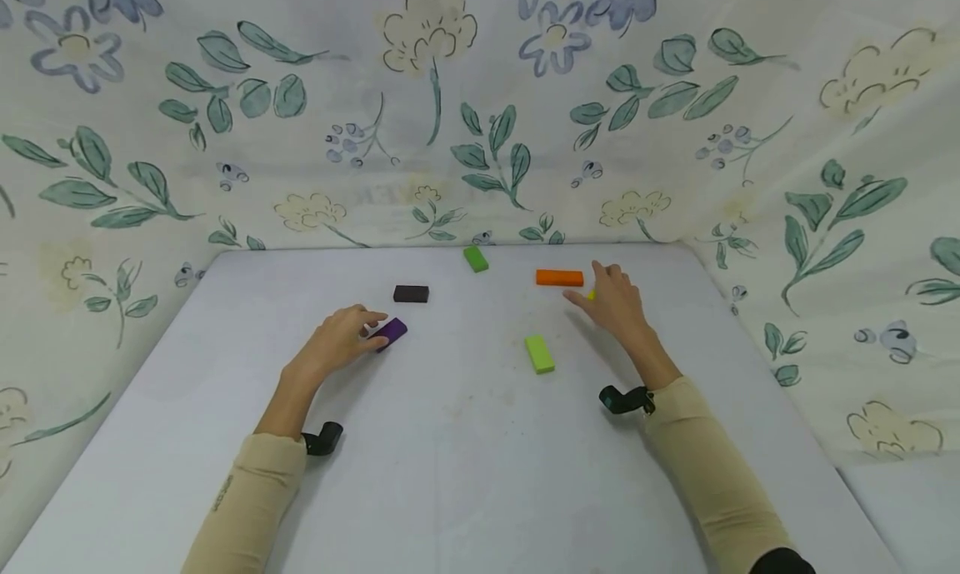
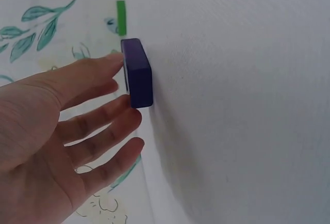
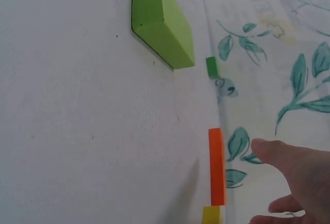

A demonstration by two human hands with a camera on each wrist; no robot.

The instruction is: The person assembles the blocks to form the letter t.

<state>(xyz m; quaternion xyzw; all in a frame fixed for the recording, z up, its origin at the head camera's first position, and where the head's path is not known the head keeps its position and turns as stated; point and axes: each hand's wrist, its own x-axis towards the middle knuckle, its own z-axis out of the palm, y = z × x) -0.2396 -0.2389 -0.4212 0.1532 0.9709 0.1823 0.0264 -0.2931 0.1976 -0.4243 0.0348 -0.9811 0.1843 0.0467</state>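
My left hand (image 1: 333,341) is at a purple block (image 1: 393,332) lying on the white table. In the left wrist view, the thumb tip is right at one end of the purple block (image 2: 136,74) and the spread, slightly bent fingers (image 2: 100,115) are at its other end. My right hand (image 1: 618,303) is over a yellow block (image 1: 591,295), mostly hidden behind it, with thumb and fingers apart. The right wrist view shows the edge of the yellow block (image 3: 211,214), with the thumb (image 3: 268,149) above an orange block (image 3: 217,167).
On the table lie a dark brown block (image 1: 411,294), a green block (image 1: 476,258) near the back edge, and a light green block (image 1: 539,354) between the hands. A floral cloth (image 1: 480,141) hangs behind the table. Each wrist carries a black camera (image 1: 322,439).
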